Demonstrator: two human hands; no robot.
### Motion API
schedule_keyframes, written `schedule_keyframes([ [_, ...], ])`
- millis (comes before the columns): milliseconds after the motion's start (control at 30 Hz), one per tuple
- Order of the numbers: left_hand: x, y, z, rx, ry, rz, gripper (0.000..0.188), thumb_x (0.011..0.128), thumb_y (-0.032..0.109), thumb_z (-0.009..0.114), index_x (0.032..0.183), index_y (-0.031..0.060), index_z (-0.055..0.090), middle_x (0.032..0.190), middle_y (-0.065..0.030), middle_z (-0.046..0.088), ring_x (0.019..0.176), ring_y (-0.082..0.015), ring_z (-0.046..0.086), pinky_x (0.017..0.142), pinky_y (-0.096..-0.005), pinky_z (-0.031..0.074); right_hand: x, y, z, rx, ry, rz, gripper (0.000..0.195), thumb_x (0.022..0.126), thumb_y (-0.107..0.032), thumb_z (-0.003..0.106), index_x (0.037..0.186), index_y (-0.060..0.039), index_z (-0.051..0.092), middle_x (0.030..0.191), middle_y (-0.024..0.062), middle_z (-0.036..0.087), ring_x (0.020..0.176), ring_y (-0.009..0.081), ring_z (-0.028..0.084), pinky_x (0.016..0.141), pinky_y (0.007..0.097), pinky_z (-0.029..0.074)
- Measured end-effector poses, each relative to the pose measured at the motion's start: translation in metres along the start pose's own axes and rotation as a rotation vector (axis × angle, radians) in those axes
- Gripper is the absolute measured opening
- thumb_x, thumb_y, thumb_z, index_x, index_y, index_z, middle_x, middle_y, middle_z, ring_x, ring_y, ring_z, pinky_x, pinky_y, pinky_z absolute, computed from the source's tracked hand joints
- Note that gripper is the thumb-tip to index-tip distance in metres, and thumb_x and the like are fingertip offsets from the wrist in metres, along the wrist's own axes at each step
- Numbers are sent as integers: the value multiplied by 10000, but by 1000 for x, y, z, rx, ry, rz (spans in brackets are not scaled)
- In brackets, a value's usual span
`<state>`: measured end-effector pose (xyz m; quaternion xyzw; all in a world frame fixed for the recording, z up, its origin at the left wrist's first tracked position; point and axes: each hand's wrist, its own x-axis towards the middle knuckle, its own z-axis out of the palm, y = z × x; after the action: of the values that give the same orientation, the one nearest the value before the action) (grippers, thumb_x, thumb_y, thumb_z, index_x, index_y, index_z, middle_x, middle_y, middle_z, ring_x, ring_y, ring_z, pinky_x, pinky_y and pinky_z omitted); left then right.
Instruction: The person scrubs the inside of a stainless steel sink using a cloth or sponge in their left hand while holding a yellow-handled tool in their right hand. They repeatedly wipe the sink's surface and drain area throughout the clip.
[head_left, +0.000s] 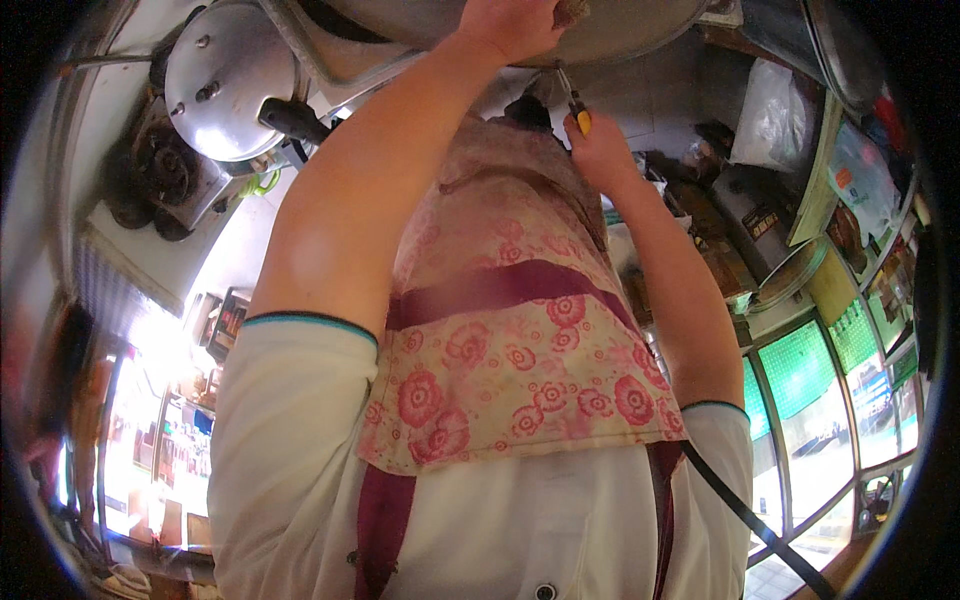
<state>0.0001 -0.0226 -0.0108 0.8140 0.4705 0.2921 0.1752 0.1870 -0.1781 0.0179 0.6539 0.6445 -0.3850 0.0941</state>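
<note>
A large round metal pan (645, 30) spans the top of the view, cut off by its edge. My left hand (510, 26) is over the pan, fingers closed around a small brownish object (573, 12) that I cannot make out fully. Lower and to the right, my right hand (601, 150) grips a slim tool (579, 114) with a yellow and black handle and a thin metal shaft. Its tip is close to the pan's near rim; whether it touches cannot be told. A floral apron (517, 352) covers my front.
On the left stands a silver pressure cooker (225, 82) with a black handle, beside a gas burner (172, 161). Tray-like metal edging (330, 75) runs next to the pan. To the right are a clear plastic bag (770, 116), a dark canister (754, 214) and window panes (799, 367).
</note>
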Motion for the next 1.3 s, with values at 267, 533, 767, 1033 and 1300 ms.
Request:
schedule_keyframes([
  [267,2,0,1,-5,-26,-23,269,750,249,748,888,72,600,980,-146,601,988,-369,572,831,-501,456,-4,-12,-2,147,-87,-6,240,937,-172,604,1072,26,617,927,221,680,809,402,649,710,469,511],
  [533,3,3,0,2,11,5,277,722,242,758,888,76,610,991,-141,605,1002,-361,574,847,-490,458,9,24,36,395,-226,-43,287,867,-75,574,1138,20,572,851,129,646,655,199,611,525,366,480],
  [767,1,2,-1,25,-33,-19,288,705,244,769,883,79,614,996,-140,605,1010,-361,572,852,-491,461,9,10,20,435,-269,-74,206,856,-63,576,1048,13,565,828,125,626,620,195,585,509,356,457],
  [1033,-1,0,1,15,-22,-14,260,719,231,749,881,76,617,987,-146,611,1008,-365,577,849,-493,466,13,5,19,445,-318,-83,230,833,-61,574,1044,29,556,816,119,615,602,186,569,500,343,446],
  [1300,0,1,2,-2,17,-12,242,726,233,740,872,72,632,986,-147,621,1024,-364,584,859,-494,471,11,-3,20,465,-297,-15,309,784,-44,571,1084,29,554,823,122,612,598,182,562,506,321,438],
])
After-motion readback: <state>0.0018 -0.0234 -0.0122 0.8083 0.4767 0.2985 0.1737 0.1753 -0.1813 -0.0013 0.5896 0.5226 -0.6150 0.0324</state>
